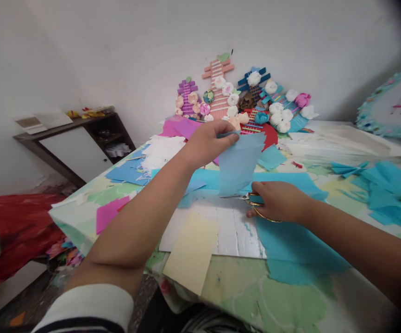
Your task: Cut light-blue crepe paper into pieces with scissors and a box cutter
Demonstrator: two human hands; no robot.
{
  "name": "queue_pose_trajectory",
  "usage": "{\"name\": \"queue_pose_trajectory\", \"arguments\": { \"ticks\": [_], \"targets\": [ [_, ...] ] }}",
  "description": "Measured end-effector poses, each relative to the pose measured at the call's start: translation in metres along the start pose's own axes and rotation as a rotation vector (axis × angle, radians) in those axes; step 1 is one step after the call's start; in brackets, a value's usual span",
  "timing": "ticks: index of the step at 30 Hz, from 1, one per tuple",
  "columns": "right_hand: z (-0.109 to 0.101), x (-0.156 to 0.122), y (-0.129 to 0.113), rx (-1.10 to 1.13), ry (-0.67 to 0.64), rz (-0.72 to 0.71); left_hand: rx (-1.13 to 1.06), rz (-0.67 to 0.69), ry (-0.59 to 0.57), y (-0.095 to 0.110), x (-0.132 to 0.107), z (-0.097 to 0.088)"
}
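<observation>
Lying near the front edge of the patterned tablecloth (249, 296), a cream sheet (193, 254) sits below and to the left of the right-hand fingers. It overlaps a white board (235, 226) marked with dark streaks, which spreads just under the fingers of both hands. Bright blue paper (301, 252) lies directly below the right wrist.

The right hand (278, 201) has its fingers curled through the handles of gold-handled scissors (238, 197), whose blades point left at the lower edge of a pale blue sheet (240, 162); whether they are cutting into it I cannot tell. The left hand (212, 143) pinches that sheet by its top between thumb and fingers, so it hangs above the board, between the two hands.

Behind the scissors runs a bright blue strip (287, 180). Well right of the right-hand fingers are crumpled blue pieces (391, 185); left of the left-hand fingers lies a white paper heap (164, 152).

Beyond the left fingertips, flower-covered craft pieces (217, 90) lean against the wall, with a blue-rimmed decoration (391, 108) far to the right. Far left of both hands, a dark cabinet (75, 148) bears a pale carton (42, 121); any print there is too blurred to read.
</observation>
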State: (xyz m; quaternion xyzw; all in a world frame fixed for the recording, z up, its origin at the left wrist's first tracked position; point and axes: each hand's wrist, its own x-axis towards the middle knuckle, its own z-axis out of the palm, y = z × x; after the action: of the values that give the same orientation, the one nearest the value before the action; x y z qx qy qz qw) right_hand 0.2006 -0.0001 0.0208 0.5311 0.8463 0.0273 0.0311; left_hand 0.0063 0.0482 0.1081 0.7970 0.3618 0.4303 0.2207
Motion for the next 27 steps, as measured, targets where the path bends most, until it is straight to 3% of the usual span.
{"name": "queue_pose_trajectory", "arguments": {
  "ticks": [13, 27],
  "targets": [
    [-0.003, 0.015, -0.014, -0.075, 0.009, -0.069, 0.071, -0.026, 0.040, -0.001, -0.001, -0.006],
    [-0.001, 0.011, -0.023, -0.053, 0.020, -0.057, 0.077, -0.053, 0.057, -0.004, -0.003, -0.009]
  ]
}}
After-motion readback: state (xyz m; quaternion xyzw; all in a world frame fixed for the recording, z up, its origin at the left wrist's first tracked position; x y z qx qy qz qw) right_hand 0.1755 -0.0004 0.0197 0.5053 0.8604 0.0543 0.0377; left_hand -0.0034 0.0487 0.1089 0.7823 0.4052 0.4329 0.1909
